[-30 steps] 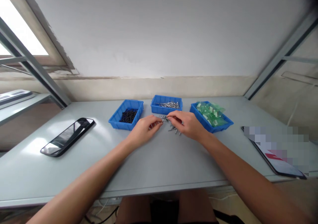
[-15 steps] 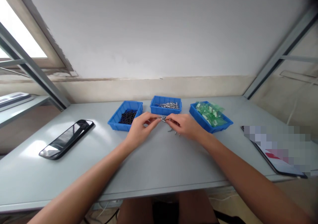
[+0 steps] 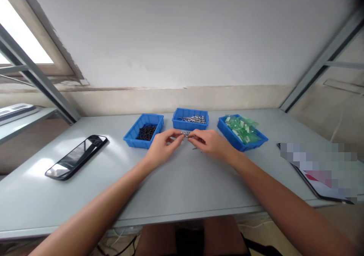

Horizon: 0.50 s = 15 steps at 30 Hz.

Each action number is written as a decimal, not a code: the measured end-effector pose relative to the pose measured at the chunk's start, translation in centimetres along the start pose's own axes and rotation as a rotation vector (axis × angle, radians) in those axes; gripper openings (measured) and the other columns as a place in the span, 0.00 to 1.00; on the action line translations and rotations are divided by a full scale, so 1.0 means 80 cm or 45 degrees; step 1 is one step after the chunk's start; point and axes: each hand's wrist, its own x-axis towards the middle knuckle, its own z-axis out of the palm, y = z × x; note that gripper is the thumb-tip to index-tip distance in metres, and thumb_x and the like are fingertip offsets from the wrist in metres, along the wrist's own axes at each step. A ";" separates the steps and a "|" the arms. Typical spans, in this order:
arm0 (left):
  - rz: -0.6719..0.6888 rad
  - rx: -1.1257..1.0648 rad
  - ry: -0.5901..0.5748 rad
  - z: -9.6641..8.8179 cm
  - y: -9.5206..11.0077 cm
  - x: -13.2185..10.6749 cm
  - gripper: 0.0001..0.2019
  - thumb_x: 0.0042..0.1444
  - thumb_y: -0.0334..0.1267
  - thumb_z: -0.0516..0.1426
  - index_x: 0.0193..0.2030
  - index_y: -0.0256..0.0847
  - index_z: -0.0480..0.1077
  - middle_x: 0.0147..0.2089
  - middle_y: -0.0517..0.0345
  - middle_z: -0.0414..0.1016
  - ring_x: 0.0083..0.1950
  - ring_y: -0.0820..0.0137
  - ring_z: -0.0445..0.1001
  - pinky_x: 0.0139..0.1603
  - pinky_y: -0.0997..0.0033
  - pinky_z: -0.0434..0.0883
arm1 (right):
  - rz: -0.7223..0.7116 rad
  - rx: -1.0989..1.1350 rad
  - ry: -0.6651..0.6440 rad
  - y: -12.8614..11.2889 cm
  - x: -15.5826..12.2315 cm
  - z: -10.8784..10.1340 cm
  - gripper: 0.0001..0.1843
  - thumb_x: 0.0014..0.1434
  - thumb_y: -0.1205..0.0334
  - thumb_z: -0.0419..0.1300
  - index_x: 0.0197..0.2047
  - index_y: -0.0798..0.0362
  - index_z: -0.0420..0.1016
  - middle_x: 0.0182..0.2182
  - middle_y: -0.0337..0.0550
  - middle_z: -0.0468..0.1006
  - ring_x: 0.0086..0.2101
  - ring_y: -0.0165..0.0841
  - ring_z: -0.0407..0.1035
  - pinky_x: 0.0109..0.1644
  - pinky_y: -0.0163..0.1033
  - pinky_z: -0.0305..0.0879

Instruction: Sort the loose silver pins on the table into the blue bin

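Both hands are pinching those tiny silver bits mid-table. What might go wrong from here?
1. The silver fasteners are pinched only at the fingertips of the left hand and right hand; one may slip and roll across the table.
2. A few loose fasteners lie under the right hand and could be swept away.

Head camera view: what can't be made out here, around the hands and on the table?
Head view:
- The small silver parts, pinched between left hand and right hand: too small, partly covered by fingers; kind unclear.
- The flat device at the table's right: screen blurred out.
- The green bags in the right blue tray: contents too small to tell.
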 end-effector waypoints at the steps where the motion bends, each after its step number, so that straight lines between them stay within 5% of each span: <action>1: -0.015 0.018 -0.012 0.000 -0.001 0.000 0.08 0.57 0.39 0.54 0.35 0.38 0.72 0.34 0.58 0.76 0.36 0.72 0.73 0.38 0.74 0.71 | 0.026 0.023 0.039 0.001 0.000 -0.002 0.12 0.63 0.57 0.50 0.43 0.52 0.70 0.26 0.37 0.75 0.27 0.27 0.67 0.32 0.32 0.57; 7: -0.002 0.117 -0.171 0.003 -0.006 -0.001 0.08 0.57 0.40 0.53 0.35 0.38 0.70 0.30 0.60 0.74 0.29 0.74 0.69 0.33 0.73 0.69 | 0.023 0.026 0.018 0.002 0.001 -0.003 0.12 0.63 0.58 0.50 0.46 0.52 0.69 0.28 0.38 0.76 0.27 0.27 0.68 0.32 0.31 0.58; 15: 0.009 0.152 -0.173 0.003 -0.008 -0.001 0.08 0.57 0.39 0.54 0.34 0.38 0.70 0.29 0.60 0.73 0.28 0.74 0.67 0.31 0.74 0.67 | -0.002 -0.013 -0.066 0.005 0.001 0.000 0.10 0.62 0.59 0.52 0.43 0.52 0.70 0.27 0.37 0.76 0.28 0.27 0.67 0.32 0.32 0.56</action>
